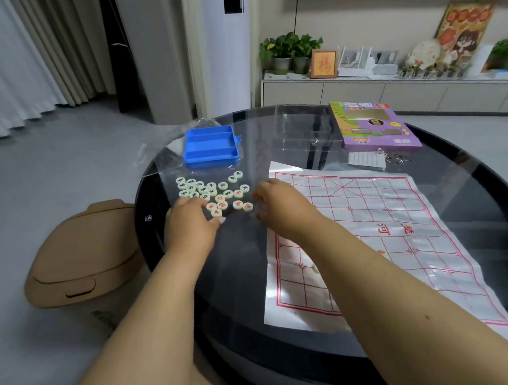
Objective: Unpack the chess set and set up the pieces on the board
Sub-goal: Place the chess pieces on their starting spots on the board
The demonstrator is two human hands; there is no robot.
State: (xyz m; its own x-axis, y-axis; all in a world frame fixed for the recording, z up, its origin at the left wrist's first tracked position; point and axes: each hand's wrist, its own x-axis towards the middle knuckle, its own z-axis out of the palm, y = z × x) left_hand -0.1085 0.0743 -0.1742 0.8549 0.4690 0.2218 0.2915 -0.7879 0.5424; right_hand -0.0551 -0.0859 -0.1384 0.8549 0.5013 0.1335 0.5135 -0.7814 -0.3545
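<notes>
Closest to me are the two forearms reaching over the near rim of the round dark glass desk [235, 280]. The left hand [189, 225] sits at the near edge of the pile of pieces [212, 191], fingers curled down over a disc or two, though I can't tell if it's actually pinching one. The right hand [278, 205] hovers just right of the pile with fingers loosely bent, and I can't make out anything in it.

Those pieces look like small, light, hard plastic discs, and I'd guess they skate around on glass. Best bet is pinching each by its rim between thumb and fingertip. They're all off the board [393, 230] for now, which lies just right of them. It's a thin, glossy, creased sheet, so it'll probably slide or lift if bumped.

Further back: the blue tray [211, 145], empty, resting on a clear plastic bag [160, 154], then the purple box [373, 125]. A tan bin [85, 256] stands on the grey floor on the left. Beyond that, a low cabinet [372, 92] with potted plants [288, 50] and curtains [27, 44].
</notes>
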